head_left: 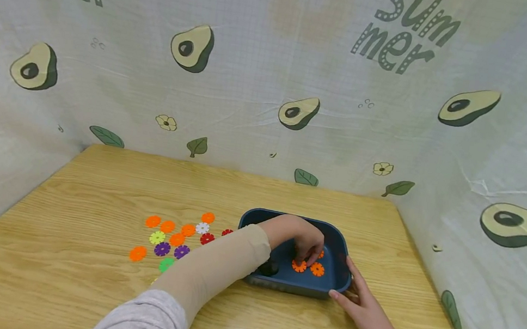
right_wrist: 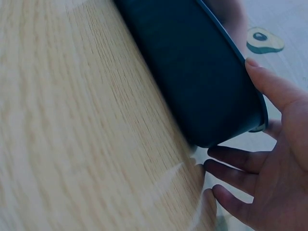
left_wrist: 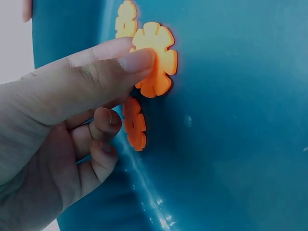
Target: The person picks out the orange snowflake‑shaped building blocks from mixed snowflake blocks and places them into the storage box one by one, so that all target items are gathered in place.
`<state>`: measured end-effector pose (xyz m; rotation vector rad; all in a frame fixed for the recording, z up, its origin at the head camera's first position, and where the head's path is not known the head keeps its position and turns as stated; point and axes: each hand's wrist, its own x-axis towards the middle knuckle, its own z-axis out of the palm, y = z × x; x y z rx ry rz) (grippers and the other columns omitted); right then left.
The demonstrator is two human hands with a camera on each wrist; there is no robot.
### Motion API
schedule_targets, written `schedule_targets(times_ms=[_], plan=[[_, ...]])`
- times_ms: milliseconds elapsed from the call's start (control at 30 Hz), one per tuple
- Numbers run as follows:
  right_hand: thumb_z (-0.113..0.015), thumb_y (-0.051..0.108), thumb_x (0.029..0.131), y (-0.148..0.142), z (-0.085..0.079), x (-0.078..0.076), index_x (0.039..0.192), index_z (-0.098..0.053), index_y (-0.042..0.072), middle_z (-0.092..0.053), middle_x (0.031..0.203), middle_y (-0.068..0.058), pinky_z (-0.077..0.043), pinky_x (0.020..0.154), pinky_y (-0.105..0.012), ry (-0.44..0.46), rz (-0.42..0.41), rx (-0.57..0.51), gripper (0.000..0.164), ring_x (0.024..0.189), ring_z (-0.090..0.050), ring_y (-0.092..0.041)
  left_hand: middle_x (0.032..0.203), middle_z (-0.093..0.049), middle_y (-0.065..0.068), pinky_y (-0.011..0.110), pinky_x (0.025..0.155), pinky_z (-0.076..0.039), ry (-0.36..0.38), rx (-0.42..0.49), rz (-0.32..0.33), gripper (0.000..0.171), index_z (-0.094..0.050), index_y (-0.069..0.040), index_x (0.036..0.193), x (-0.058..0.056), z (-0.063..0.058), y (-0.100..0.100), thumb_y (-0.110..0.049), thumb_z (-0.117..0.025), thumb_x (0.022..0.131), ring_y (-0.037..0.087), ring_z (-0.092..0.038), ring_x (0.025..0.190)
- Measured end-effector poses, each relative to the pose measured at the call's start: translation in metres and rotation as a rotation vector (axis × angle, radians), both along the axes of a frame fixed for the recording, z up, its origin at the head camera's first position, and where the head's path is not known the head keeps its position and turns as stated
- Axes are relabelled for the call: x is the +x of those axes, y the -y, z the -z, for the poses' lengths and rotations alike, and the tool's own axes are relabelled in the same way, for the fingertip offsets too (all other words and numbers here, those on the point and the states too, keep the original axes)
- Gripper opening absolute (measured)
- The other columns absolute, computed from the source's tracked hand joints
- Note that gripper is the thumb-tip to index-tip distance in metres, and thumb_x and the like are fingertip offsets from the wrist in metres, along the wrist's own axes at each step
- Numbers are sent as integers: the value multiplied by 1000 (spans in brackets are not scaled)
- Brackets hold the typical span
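Observation:
My left hand (head_left: 309, 242) reaches down inside a dark blue bin (head_left: 288, 287). Between its thumb and index finger it pinches an orange notched building disc (left_wrist: 161, 62), shaped like a flower, close over the bin's floor. Another orange disc (head_left: 317, 269) lies on that floor, and a third orange disc (left_wrist: 134, 124) shows by the curled lower fingers. At the bin's near right corner, my right hand (head_left: 362, 303) holds on, with the thumb at the front rim and fingers along the end wall. Its lower fingers stand spread beside the bin in the right wrist view.
Left of the bin, several loose discs are scattered on the wooden table (head_left: 58, 265): orange discs (head_left: 177, 239), purple discs (head_left: 162, 249), a green disc (head_left: 166, 265) and a white disc (head_left: 202, 228). My left forearm (head_left: 211, 265) covers part of them. A printed curtain (head_left: 246, 146) encloses the table.

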<state>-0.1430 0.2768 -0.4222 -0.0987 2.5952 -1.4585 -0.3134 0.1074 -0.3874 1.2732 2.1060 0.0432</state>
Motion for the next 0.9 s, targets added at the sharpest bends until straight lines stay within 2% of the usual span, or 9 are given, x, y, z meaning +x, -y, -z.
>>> schedule_targets(times_ms=[200,333,467,700,900], plan=[[-64,20,96,1,0,0,158,-9,16,-15,156,-27,-47,93,-41,4,0,0,83,127,-44,-46,86,-63,-2,22,66,-47,5,-1,-8,13,-73,-14,82,1,0,2,-3,-80,80,11,-52,73],[-64,20,96,0,1,0,158,-7,16,-19,154,-29,-48,92,-39,9,-5,-8,84,128,-43,-45,88,-65,-4,22,67,-48,-21,14,4,12,-73,-16,84,1,-6,2,-6,-80,81,10,-55,74],[-64,20,96,-1,3,-1,158,-6,15,-20,153,-31,-48,92,-38,4,-16,-7,85,127,-44,-46,93,-64,-7,22,68,-48,-61,46,10,11,-73,-18,87,3,-17,5,-11,-79,83,10,-56,77],[-63,26,97,-2,2,-1,158,-2,17,-12,155,-31,-47,93,-43,26,-23,19,87,128,-41,-50,98,-66,-2,21,67,-47,-52,126,-23,14,-73,-13,97,16,-41,19,-11,-78,84,10,-56,78],[-64,28,96,-2,1,-1,158,-2,17,-12,156,-30,-48,90,-34,25,-20,28,88,129,-40,-49,89,-63,-3,20,67,-46,-72,173,-32,20,-71,-11,105,30,-56,36,-13,-77,85,9,-57,77]])
